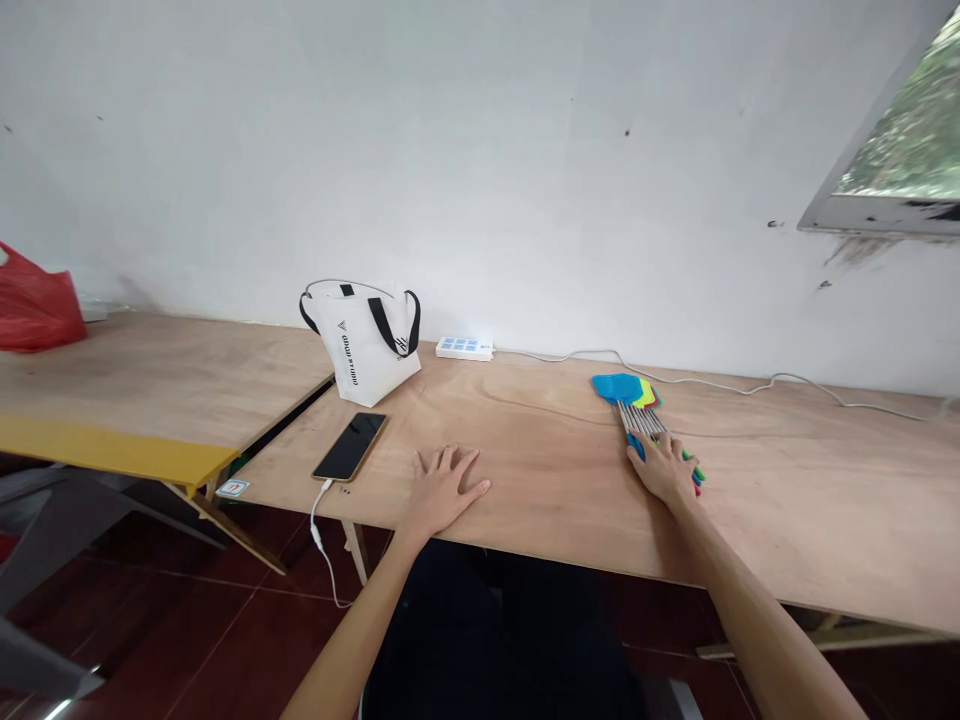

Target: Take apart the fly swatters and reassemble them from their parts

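Note:
My left hand (442,487) lies flat on the plywood table (547,480), fingers spread, holding nothing. My right hand (663,466) rests palm down over the handles of a bunch of coloured spatulas (628,392). Their blue, yellow, green and red heads fan out toward the wall, with metal shafts running back under my fingers. Whether the fingers grip the handles or just press on them is not clear. A black phone (350,446) lies to the left of my left hand, with a white cable hanging off the table edge.
A white tote bag (365,340) with black straps stands behind the phone. A white power strip (465,348) sits by the wall, its cord trailing right. A second table (135,390) adjoins on the left, with a red plastic bag (34,305). A window (900,140) is upper right.

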Action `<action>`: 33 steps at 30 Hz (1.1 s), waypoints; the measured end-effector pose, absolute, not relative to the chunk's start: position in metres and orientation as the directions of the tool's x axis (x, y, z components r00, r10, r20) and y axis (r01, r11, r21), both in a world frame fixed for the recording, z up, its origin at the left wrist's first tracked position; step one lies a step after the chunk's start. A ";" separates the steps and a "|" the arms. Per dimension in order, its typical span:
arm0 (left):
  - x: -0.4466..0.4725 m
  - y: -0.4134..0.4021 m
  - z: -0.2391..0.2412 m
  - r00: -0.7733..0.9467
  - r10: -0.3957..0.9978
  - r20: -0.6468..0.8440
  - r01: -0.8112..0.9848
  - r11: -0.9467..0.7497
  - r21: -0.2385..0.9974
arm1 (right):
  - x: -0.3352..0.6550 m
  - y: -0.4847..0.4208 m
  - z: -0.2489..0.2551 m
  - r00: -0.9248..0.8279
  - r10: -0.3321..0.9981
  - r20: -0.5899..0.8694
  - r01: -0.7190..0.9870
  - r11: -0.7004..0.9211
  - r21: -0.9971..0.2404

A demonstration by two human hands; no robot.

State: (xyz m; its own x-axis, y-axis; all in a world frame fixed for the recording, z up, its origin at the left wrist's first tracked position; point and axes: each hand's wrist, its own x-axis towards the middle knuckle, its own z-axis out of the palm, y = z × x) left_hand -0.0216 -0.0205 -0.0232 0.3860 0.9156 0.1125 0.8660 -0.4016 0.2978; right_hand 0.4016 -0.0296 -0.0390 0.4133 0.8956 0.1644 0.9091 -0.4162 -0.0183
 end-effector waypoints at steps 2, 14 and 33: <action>-0.021 -0.021 -0.022 0.386 0.916 0.108 0.866 -0.400 0.300 | 0.402 -0.030 -0.039 0.416 0.892 0.177 0.908 -0.418 -0.032; -0.023 -0.019 -0.027 0.383 0.915 0.126 0.865 -0.403 0.299 | 0.403 -0.027 -0.039 0.450 0.877 0.166 0.892 -0.434 -0.127; -0.022 -0.022 -0.021 0.386 0.916 0.108 0.861 -0.400 0.315 | 0.396 -0.019 -0.057 0.396 0.904 0.160 0.911 -0.409 0.054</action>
